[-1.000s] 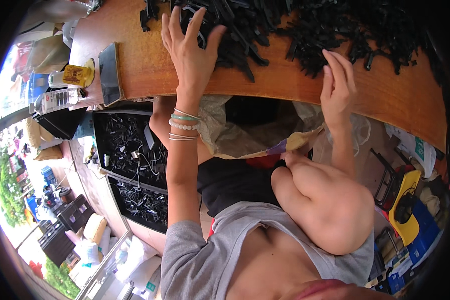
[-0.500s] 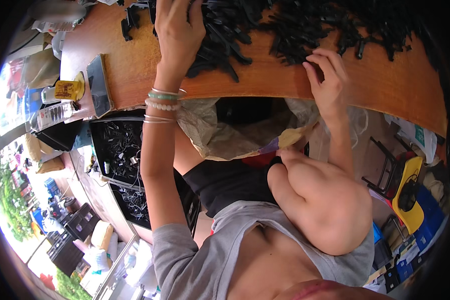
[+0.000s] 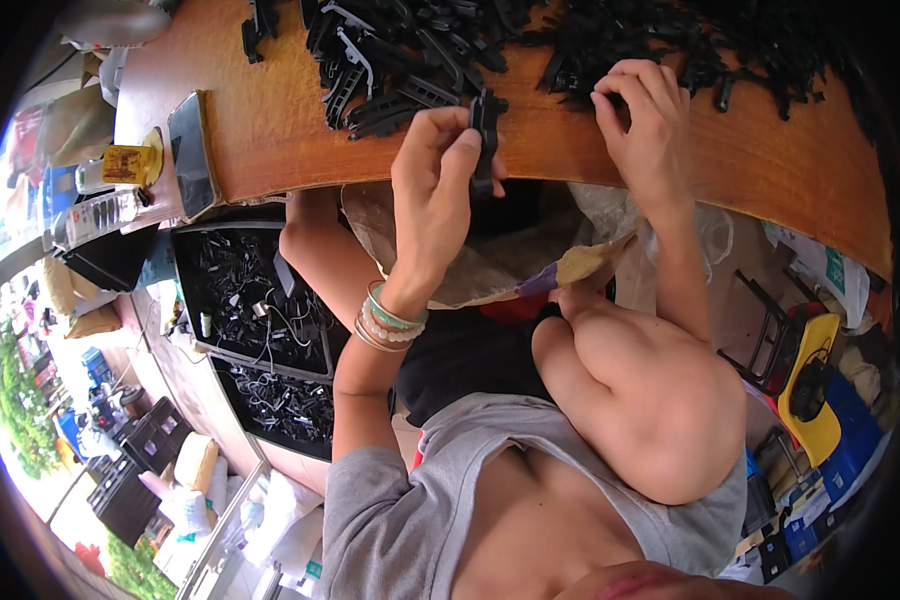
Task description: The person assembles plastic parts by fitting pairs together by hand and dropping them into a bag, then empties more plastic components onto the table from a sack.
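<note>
My left hand (image 3: 433,185) grips a slim black plastic part (image 3: 484,140) between thumb and fingers. It holds the part upright over the near table edge, above the mouth of a paper-lined sack (image 3: 480,278). My right hand (image 3: 652,135) is loosely curled at the table edge, thumb and fingers apart, with nothing visible in it. Its fingertips are close to a heap of black plastic parts (image 3: 610,55). Left of that, a second pile of similar long black pieces (image 3: 395,75) lies just beyond my left hand.
On the wooden table (image 3: 260,130), a phone (image 3: 193,150) lies at the left, near a yellow-labelled jar (image 3: 133,163). Black crates (image 3: 260,365) of small parts and cables stand below left. At the right is a yellow stool (image 3: 812,390). My raised knee (image 3: 680,440) is beneath my right arm.
My left hand has come back from the far pile toward me and to the right, now with a black plastic part in it. My right hand has shifted slightly up.
</note>
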`<state>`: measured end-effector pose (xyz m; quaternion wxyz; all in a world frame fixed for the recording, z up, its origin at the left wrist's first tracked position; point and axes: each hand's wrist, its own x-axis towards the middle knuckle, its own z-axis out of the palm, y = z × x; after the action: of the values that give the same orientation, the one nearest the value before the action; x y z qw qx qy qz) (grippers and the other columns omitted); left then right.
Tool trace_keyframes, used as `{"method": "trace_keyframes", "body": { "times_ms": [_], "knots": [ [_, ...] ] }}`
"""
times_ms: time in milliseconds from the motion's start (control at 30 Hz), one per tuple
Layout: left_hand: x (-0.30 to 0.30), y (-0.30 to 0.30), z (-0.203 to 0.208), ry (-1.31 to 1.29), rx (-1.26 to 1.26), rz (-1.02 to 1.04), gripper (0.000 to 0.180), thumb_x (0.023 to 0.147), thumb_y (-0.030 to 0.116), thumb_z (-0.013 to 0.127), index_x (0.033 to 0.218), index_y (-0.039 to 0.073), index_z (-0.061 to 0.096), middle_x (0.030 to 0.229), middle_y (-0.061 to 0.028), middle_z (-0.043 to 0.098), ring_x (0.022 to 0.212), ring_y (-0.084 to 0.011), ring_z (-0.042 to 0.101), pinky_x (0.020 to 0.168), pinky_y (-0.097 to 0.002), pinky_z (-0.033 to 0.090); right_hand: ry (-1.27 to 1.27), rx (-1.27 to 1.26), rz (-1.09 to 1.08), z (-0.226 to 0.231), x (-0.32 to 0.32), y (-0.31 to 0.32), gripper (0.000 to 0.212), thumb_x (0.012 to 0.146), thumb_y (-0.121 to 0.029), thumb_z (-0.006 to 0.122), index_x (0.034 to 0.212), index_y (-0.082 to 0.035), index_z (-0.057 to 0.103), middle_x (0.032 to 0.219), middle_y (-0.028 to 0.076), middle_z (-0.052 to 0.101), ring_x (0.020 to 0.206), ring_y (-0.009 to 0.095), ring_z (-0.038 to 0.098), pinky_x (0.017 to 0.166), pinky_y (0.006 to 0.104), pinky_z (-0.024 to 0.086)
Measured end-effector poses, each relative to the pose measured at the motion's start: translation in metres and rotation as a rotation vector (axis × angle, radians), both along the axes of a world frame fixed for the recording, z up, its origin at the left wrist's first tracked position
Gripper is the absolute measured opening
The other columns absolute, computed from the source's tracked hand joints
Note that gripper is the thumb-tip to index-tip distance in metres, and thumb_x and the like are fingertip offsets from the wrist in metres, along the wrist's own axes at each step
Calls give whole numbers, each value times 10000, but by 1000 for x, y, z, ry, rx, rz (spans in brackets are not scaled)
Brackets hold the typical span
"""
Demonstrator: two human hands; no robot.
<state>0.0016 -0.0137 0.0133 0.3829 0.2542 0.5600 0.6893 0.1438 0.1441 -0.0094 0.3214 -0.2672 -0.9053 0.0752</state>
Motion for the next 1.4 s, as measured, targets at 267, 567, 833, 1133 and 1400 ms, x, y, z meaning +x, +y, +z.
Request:
{"method": "trace_keyframes", "body": {
  "times_ms": [267,567,833,1133,1400],
  "knots": [
    [-3,-20,-9,-101,-95,-42,179,978,106,440,1054,-50,486,841,-109,623,575,-115,569,509,-226,472,154,20,113,-7,-14,-4,116,772,-8,655,853,-64,593,915,14,593,860,189,557,767,341,427],
    [4,5,6,-48,-136,-280,229,945,99,525,1042,-98,591,811,-98,649,612,-126,631,542,-224,508,342,-982,445,21,17,-50,100,835,-7,672,925,7,633,833,51,625,749,105,609,639,213,474],
    [17,-5,6,541,-44,-293,358,809,13,664,1151,-46,572,837,-156,659,727,-264,646,633,-327,508,419,-786,302,14,19,-61,190,791,2,712,963,13,632,877,83,648,754,142,632,647,240,500],
    [6,-9,10,827,25,-336,339,776,44,657,1103,-5,579,829,-198,631,730,-399,605,604,-424,484,349,-491,346,16,14,-59,412,643,110,729,1024,-12,628,904,110,627,763,230,614,636,285,492],
    [5,-13,4,760,57,-320,320,768,80,696,1067,-1,618,843,-195,639,730,-389,610,635,-391,501,348,-533,392,13,16,-59,340,655,55,749,974,-13,651,898,110,636,754,235,617,631,296,481]
  ]
}}
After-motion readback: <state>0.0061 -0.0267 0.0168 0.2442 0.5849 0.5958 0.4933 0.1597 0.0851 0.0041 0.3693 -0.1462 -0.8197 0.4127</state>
